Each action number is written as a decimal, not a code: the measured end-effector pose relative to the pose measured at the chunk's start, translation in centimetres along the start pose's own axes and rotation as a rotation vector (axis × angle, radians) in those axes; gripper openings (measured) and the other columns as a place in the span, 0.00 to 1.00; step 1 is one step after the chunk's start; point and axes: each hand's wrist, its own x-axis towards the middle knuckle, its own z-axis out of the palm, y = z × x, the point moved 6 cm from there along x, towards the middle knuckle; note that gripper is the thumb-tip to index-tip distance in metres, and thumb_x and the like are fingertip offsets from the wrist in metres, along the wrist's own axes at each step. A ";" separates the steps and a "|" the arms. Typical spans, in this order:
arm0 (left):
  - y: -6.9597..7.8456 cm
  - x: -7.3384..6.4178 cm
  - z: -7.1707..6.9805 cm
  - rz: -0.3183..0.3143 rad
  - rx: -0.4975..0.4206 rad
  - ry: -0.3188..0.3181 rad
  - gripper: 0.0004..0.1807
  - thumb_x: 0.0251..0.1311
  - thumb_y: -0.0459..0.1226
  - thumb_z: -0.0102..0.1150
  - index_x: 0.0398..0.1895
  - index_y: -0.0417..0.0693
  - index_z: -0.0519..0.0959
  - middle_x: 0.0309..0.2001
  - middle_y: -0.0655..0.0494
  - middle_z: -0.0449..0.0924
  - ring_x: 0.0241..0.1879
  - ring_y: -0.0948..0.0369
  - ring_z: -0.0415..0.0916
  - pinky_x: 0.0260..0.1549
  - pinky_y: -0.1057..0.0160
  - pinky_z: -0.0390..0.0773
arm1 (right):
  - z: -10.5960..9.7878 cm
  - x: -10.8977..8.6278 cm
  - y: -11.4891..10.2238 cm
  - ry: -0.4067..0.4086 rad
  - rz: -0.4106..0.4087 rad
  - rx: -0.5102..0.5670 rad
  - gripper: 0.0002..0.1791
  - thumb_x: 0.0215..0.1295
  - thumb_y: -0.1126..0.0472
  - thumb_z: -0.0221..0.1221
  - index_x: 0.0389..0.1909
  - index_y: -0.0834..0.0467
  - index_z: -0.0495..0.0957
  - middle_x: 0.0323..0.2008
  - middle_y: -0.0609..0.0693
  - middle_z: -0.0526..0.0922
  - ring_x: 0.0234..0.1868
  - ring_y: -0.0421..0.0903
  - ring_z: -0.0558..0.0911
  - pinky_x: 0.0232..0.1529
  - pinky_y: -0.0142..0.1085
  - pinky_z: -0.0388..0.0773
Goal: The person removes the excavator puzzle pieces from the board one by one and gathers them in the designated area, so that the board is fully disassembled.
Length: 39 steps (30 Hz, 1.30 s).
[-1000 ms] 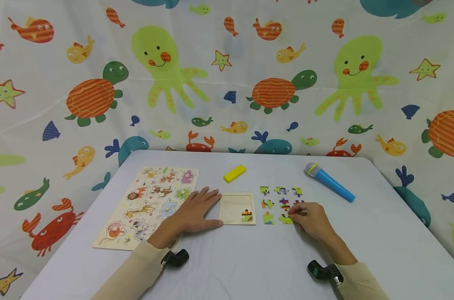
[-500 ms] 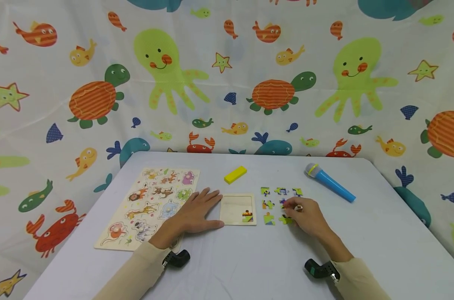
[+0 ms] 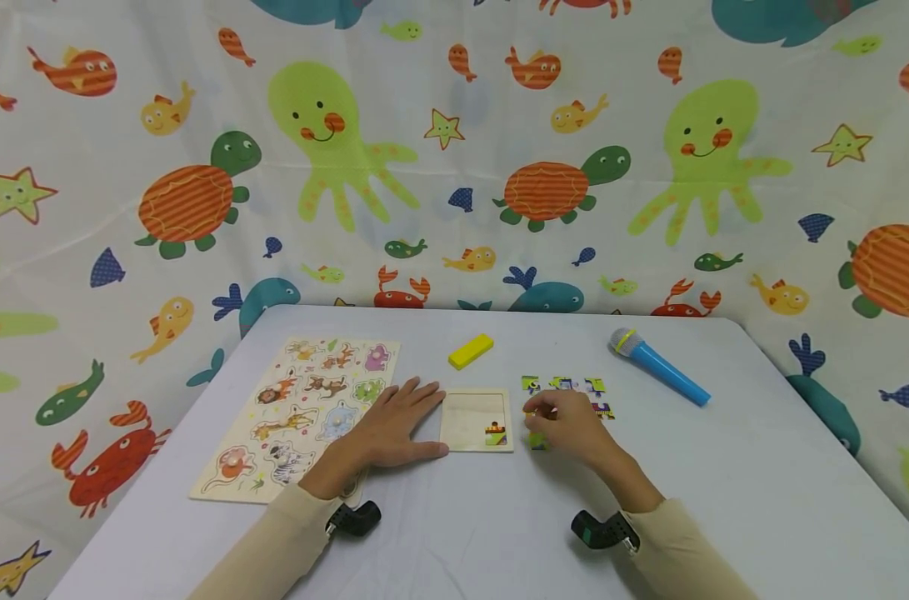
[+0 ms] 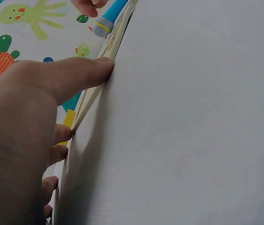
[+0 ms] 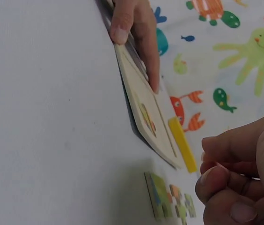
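My left hand (image 3: pixel 397 425) lies with spread, straight fingers between the wooden animal puzzle board (image 3: pixel 274 417) and the small wooden tray (image 3: pixel 465 421). Its fingertips and thumb touch the tray's left edge. One colourful jigsaw piece (image 3: pixel 495 431) sits in the tray's lower right corner. My right hand (image 3: pixel 570 425) hovers over the loose jigsaw pieces (image 3: pixel 595 385), right of the tray, its fingers bent. In the right wrist view, the right hand (image 5: pixel 244 173) has thumb and index close together, with no piece visible between them. It hides several pieces from the head view.
A yellow block (image 3: pixel 471 352) lies behind the tray. At the back right is a blue toy microphone (image 3: pixel 660 367). The white table (image 3: pixel 439 525) meets a cloth (image 3: pixel 454 100) printed with sea animals.
My right hand has moved left across the loose pieces, from the right-hand column to the left-hand one. My left hand has stayed at the tray.
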 end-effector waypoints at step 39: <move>0.0 0.0 0.0 0.007 -0.005 0.004 0.50 0.60 0.70 0.53 0.80 0.56 0.58 0.80 0.57 0.54 0.80 0.49 0.44 0.75 0.42 0.48 | 4.8 1.0 -1.5 -0.115 0.004 -0.045 0.16 0.58 0.65 0.70 0.48 0.62 0.85 0.21 0.47 0.74 0.23 0.41 0.71 0.22 0.30 0.63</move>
